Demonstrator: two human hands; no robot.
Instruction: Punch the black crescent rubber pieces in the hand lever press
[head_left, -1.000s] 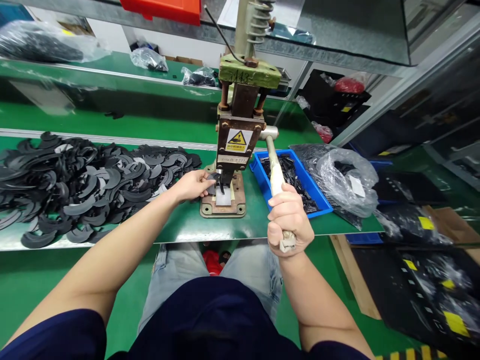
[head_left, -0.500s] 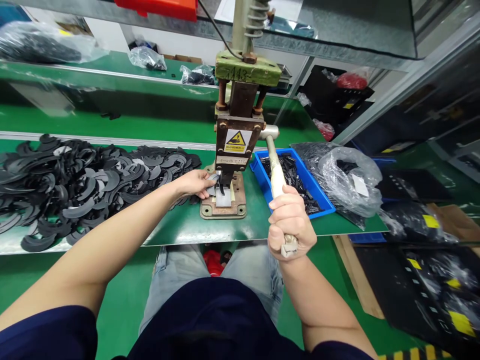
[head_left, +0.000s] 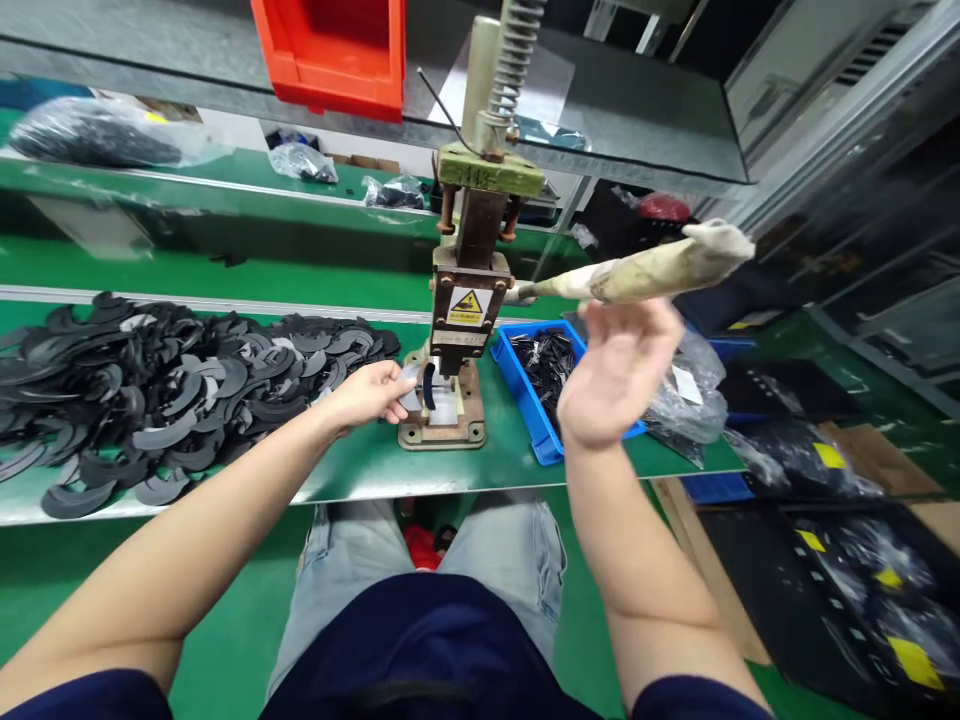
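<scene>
A hand press point(head_left: 461, 310) with a yellow warning label stands on the green bench. At its base point(head_left: 444, 432), my left hand point(head_left: 369, 395) pinches a grey curved piece point(head_left: 411, 387). A dark curved strip point(head_left: 429, 386) shows under the press head, beside that piece. The press's wrapped lever point(head_left: 645, 270) points right and is raised. Just under the lever is my right hand point(head_left: 622, 365), palm up with the fingers bent back against or behind the handle; the fingertips are blurred and partly hidden.
Many dark curved pieces point(head_left: 172, 390) are heaped on the bench at left. A blue tray point(head_left: 536, 405) of small black parts sits right of the press, beside plastic bags point(head_left: 682, 385). An orange bin point(head_left: 330, 60) is on the shelf above.
The lever has swung up and its grip end is now higher and further right. My right hand has risen and its fist has loosened. My left hand has shifted slightly left with the grey piece.
</scene>
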